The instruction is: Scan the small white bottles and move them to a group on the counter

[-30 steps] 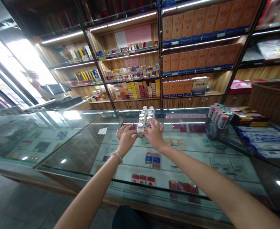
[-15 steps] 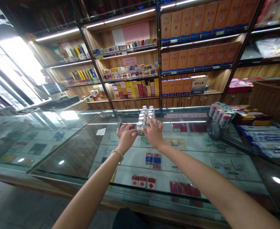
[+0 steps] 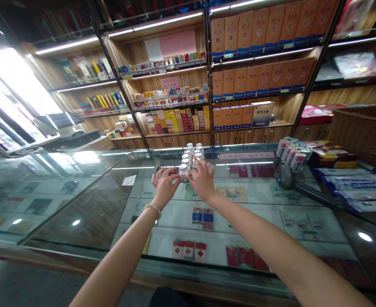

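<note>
Several small bottles with white caps (image 3: 186,157) stand in two rows on the glass counter (image 3: 175,204). The nearest one (image 3: 183,174) in the left row is between my two hands. My left hand (image 3: 166,182), with a beaded bracelet at the wrist, has its thumb and forefinger at the left side of that bottle. My right hand (image 3: 203,179) touches its right side with the thumb, the other fingers curving over the front of the right row and partly hiding it.
To the right are a black scanner (image 3: 284,177) on a stand, a cluster of cans (image 3: 292,154) and blue-white packets (image 3: 348,183). A white paper (image 3: 129,180) lies at the left. Shelves of boxes (image 3: 258,79) rise behind the counter.
The whole view has shifted slightly, so the counter and shelves appear a little further left. Both hands remain around the nearest bottle, with only slight finger movement.
</note>
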